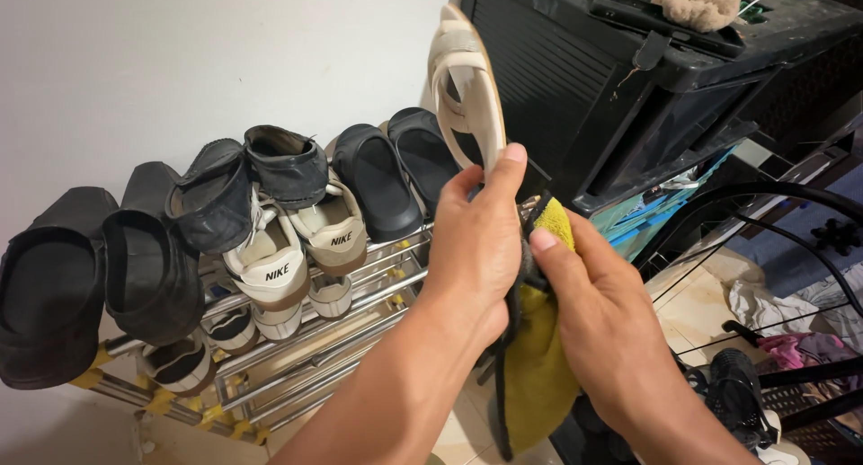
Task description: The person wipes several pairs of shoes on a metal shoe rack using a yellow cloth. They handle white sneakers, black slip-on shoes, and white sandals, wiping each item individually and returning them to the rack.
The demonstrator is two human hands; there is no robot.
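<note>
Head view shows your left hand (476, 240) holding a cream sandal (467, 92) up in front of the shoe rack (351, 294). Your fingers are wrapped shut around its lower end, with the thumb pressed flat on the sole edge. Your right hand (602, 312) has its fingers curled around a yellow cloth (539, 375), pinching it tight against the sandal's bottom end. Keep the left hand steady and squeeze firmly, so the sandal does not wobble while the cloth rubs it. Rub along the sole, not across the straps. The sandal stands almost straight up, long way from bottom to top, leaning a bit left. I cannot tell which end is the toe.
</note>
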